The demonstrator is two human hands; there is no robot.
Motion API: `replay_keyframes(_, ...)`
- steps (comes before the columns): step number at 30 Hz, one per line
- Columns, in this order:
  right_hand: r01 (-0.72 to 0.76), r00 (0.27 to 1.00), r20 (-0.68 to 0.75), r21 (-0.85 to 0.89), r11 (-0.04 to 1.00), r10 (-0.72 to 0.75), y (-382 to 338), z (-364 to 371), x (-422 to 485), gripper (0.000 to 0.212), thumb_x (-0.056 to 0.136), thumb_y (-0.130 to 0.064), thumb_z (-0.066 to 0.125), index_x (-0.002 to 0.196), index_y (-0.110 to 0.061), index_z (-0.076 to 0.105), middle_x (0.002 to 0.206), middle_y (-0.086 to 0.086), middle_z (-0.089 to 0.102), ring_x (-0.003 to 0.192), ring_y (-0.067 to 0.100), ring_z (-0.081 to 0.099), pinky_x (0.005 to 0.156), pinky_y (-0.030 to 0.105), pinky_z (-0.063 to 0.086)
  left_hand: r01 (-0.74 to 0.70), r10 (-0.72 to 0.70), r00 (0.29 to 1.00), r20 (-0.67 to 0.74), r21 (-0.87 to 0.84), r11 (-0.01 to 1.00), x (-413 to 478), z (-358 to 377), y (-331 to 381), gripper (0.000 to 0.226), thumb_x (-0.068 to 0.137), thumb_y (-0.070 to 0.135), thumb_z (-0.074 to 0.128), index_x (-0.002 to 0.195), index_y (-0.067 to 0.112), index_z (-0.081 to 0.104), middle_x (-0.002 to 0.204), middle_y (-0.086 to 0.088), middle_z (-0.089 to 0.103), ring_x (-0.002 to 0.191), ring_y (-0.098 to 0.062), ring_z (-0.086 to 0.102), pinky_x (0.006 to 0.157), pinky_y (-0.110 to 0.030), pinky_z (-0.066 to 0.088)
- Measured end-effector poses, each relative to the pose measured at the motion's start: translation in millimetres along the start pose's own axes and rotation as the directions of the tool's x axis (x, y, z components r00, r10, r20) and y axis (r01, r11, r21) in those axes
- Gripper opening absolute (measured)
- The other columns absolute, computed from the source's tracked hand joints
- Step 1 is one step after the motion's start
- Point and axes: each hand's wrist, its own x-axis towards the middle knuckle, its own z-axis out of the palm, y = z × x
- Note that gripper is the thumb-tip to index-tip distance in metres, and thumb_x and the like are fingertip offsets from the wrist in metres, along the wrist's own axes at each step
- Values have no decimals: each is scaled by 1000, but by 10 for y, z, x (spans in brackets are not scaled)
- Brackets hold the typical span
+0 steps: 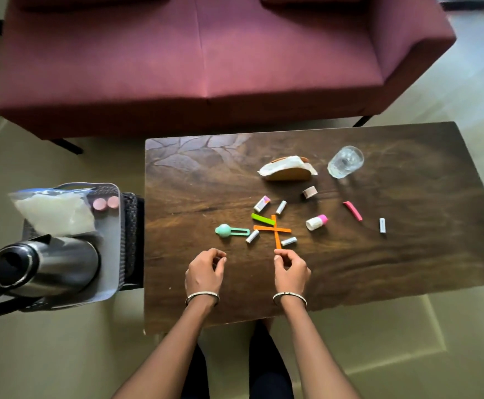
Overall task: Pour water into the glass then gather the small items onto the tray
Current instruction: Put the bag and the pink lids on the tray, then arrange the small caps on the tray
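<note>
No label on the small items is legible; they lie scattered on the dark wooden desk [407, 254] before a maroon sofa [206, 53], glass [345, 161] far right, tray [111, 254] left, left hand [205, 272] loosely curled, its grip released, right hand [291, 272] grasping the orange stick [276, 234].

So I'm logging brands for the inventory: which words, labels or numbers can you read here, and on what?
No text is readable.
Small box: coloured print, too blurred.
Batteries, such as the one far right: markings too small.
White bottle with pink cap: no legible label.
</note>
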Motion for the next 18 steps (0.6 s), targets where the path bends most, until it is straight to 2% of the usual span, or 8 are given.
replay_keyframes(3, 5, 1000, 20, -40, 999, -4, 181, -265, 363, 15, 85, -6, 67, 89, -15, 77, 82, 5, 75, 82, 27, 67, 92, 37, 50, 45, -45, 999, 25, 11, 999, -40, 329, 269, 3, 85, 28, 67, 87, 30, 68, 84, 11, 68, 77, -13, 64, 67, -26, 48)
replay_keyframes(6, -28, 998, 59, -84, 996, 33, 338, -476, 714, 14, 87, -7, 66, 91, -14, 77, 84, 7, 75, 86, 28, 66, 94, 36, 46, 95, -96, 995, 27, 21, 995, -36, 611, 505, 4, 86, 28, 65, 89, 30, 69, 88, 10, 68, 82, -15, 65, 68, -26, 46)
replay_keyframes(11, -235, 956, 162, -83, 968, 246, 521, -544, 1121, 11, 87, -18, 70, 88, -11, 77, 80, 9, 75, 88, 28, 66, 82, 25, 42, 141, -139, 990, -34, 73, 987, 101, 927, 702, 8, 89, 29, 63, 95, 27, 67, 95, 6, 65, 89, -20, 65, 72, -30, 48)
replay_keyframes(14, -372, 897, 230, -67, 926, 377, 595, -399, 1259, 22, 88, -27, 70, 79, -8, 76, 76, 10, 75, 92, 31, 70, 89, 43, 56, 160, -154, 986, -56, 120, 980, 250, 1057, 743, 16, 89, 28, 62, 103, 22, 66, 101, 1, 63, 95, -23, 63, 79, -38, 52)
replay_keyframes(18, -440, 849, 277, -98, 892, 449, 631, -97, 1398, 28, 88, -36, 70, 73, -13, 74, 75, 6, 75, 110, 34, 63, 96, 51, 53, 175, -172, 985, -34, 225, 958, 448, 1247, 676, 25, 89, 29, 64, 112, 19, 63, 112, -2, 60, 105, -23, 59, 88, -39, 51)
